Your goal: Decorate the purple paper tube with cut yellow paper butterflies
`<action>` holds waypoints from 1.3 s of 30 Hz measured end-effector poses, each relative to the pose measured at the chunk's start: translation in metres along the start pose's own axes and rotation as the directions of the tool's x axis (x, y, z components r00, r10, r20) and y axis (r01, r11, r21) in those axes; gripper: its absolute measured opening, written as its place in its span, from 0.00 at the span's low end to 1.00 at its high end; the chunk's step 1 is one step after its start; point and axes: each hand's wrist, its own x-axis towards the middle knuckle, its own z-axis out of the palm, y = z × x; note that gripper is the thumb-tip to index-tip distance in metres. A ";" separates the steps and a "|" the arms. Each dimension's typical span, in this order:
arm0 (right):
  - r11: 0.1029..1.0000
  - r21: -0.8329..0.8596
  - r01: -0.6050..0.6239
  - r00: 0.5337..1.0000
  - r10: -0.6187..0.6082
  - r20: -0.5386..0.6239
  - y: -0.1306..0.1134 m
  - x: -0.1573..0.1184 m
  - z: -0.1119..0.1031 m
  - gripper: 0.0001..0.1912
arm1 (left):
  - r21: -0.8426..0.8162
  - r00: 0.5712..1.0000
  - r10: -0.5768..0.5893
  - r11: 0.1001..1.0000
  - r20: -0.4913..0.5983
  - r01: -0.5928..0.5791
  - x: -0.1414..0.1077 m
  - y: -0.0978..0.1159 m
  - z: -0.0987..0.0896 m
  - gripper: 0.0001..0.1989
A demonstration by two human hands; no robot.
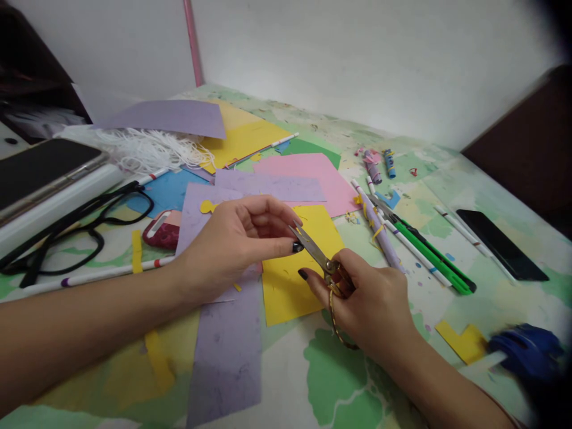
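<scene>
Gold-coloured scissors (318, 253) sit in the middle of the head view, above a yellow paper (286, 292). The right hand (375, 304), just right of the middle, grasps them by the handles. Their blades point up and left, at the fingertips of the left hand (227, 244). That hand has its thumb and finger close together, as if to pinch something small, but I cannot tell if it holds anything.

The step looks like snipping a tiny bit of paper. I think the next move calls for a small, slow cut, with the left fingers kept away from the sharp tips.

Some bits are hard to see. The left hand's curled fingers hide what may be behind them. The right hand covers part of the handles. A blue thing (525, 348) at the lower right is blurry, and a phone (49, 176) at the upper left is cut off by the edge.
</scene>
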 end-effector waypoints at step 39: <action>0.213 0.672 -0.709 0.702 0.309 0.642 -0.001 0.015 -0.014 0.10 | 0.058 0.973 -0.221 0.974 0.066 0.218 0.002 -0.004 0.004 0.09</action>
